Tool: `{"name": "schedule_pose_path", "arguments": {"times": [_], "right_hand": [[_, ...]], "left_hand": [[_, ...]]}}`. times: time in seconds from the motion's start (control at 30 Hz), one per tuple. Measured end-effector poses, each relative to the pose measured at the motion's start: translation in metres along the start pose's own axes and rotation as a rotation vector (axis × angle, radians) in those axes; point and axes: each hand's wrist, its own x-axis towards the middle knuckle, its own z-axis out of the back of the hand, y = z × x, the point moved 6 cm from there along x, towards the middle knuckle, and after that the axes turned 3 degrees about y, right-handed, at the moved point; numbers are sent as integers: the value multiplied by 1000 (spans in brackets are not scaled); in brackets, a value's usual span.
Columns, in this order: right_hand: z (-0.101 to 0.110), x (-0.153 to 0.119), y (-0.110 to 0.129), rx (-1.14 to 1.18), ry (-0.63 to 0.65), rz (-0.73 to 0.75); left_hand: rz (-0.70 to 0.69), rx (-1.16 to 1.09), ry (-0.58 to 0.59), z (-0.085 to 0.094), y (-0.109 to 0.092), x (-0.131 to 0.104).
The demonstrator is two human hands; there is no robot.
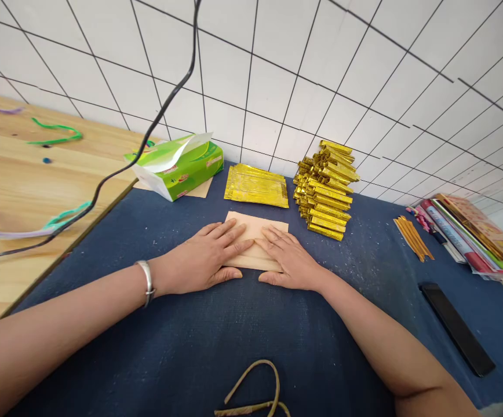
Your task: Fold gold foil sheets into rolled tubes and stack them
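Observation:
A light tan sheet of paper (258, 258) lies on the dark blue table cover (234, 336). My left hand (206, 258) rests flat on its left part, fingers stretched towards the middle. On the right part lies my right hand (290, 260), also flat with its fingers extended. Both thumbs rest at or just below the near edge of the paper. Behind the paper is a flat stack of gold foil sheets (257, 185). A pile of folded gold strips (326, 191) stands right of that stack, near the tiled wall.
A green tissue box (197, 168) is at the back left, and a black cable (142, 145) crosses the left side. Brown cord (277, 382) lies at the near edge. On the right are brown sticks (413, 238), a black phone (458, 330) and stacked books (477, 231).

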Motion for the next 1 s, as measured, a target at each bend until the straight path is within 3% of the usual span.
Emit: {"name": "schedule_pose_path", "arguments": {"times": [0.3,0.47,0.57,0.77,0.93,1.0], "right_hand": [[5,-11,1,20,-208,98],[8,-11,-8,191,-278,107],[12,-9,-13,305,-317,67],[16,-13,-31,502,-393,-282],[12,-11,-26,589,-301,-297],[15,-12,-23,544,-331,-265]], "left_hand": [[-79,-209,53,7,33,-2],[1,-392,-13,8,49,0],[41,-480,-63,10,49,1],[152,-565,-108,18,44,1],[205,-512,-182,23,40,-2],[178,-489,-161,23,36,-2]]}}
